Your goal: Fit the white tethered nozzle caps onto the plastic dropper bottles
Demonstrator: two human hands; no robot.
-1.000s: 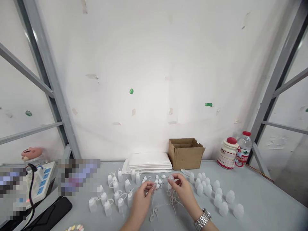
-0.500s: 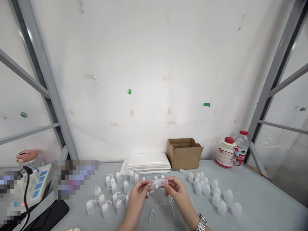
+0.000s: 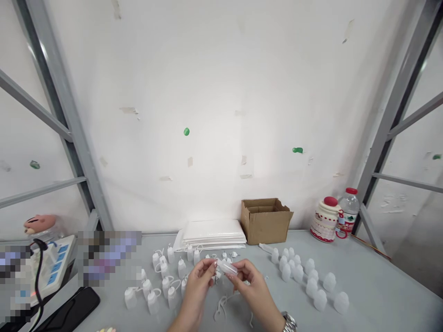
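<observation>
Between my two hands is a small translucent plastic bottle (image 3: 227, 268), lying nearly on its side with its neck pointing left. My right hand (image 3: 254, 287) grips the bottle's body between thumb and fingers. At the neck end, my left hand (image 3: 198, 285) is closed in a pinch; the fingertips hide what they hold. Loose white straps (image 3: 221, 304) lie on the grey table below the hands. To the left stand several similar bottles (image 3: 152, 302) with white caps and looped straps. Several plain translucent bottles (image 3: 320, 299) stand in rows to the right.
Behind the hands are a stack of flat white sheets (image 3: 211, 235) and an open cardboard box (image 3: 266, 227). A decorated jar (image 3: 324, 220) and a water bottle (image 3: 348, 207) stand at the back right. On the left lie a black phone (image 3: 71, 310) and a power strip (image 3: 58, 267).
The bottle has tilted, its right end now lower. My right hand has moved slightly left and down along with it, closer to my left hand, which stays about where it was.
</observation>
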